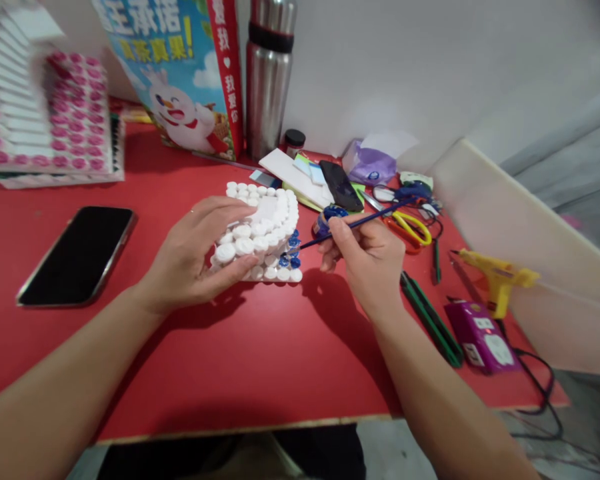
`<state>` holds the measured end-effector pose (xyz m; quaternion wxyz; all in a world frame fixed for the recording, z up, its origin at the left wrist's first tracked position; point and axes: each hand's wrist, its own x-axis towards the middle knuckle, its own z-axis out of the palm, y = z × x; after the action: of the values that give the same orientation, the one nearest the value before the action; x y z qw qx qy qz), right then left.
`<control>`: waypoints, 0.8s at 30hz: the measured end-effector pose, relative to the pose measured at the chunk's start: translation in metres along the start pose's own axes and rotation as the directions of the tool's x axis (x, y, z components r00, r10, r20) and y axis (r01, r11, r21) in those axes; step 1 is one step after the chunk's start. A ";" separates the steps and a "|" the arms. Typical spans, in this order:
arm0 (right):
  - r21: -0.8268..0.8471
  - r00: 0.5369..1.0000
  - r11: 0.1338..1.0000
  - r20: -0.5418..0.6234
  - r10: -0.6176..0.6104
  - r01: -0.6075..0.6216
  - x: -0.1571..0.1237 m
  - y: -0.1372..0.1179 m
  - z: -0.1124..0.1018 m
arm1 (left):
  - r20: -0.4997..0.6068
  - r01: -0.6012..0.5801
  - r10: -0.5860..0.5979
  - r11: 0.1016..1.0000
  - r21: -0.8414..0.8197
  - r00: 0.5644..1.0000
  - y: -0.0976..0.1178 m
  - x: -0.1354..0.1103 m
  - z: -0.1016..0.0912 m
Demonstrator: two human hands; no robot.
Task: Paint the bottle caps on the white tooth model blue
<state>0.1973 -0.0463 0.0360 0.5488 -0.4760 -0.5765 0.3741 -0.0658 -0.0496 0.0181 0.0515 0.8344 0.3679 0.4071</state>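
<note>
Your left hand (200,250) grips white model (275,227); right hand (373,260) pinches brush (364,219), tip at blue knobs (295,252). Brace model, stroke lightly.

Your left hand (200,257) and right hand (373,260) are bare, likewise your forearms (440,380); your legwear (325,450) is black, plain, only partly visible.

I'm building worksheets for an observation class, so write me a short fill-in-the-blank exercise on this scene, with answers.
1. The left hand holds a model covered mostly in ____ knobs.
2. The right hand holds a thin brush, its tip at the model's few ____ knobs.
3. The glue gun is mainly ____.
4. The tabletop is ____.

Missing words: white; blue; yellow; red.
</note>
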 end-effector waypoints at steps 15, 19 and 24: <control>-0.091 0.994 0.990 0.013 -0.104 0.105 -0.004 -0.002 -0.001 | -0.010 -0.022 0.022 1.000 -0.005 1.000 -0.002 0.000 0.000; -0.143 0.995 0.985 0.014 -0.100 0.101 -0.003 -0.003 -0.003 | 0.003 0.012 -0.012 1.000 0.000 1.000 -0.001 0.000 0.000; -0.134 0.992 0.983 -0.003 -0.126 0.124 -0.004 -0.004 -0.004 | -0.001 0.013 -0.013 1.000 -0.001 1.000 -0.001 -0.001 0.001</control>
<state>0.2008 -0.0516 0.0391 0.5413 -0.4768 -0.6258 0.2966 -0.0664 -0.0490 0.0168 0.0544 0.8318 0.3733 0.4072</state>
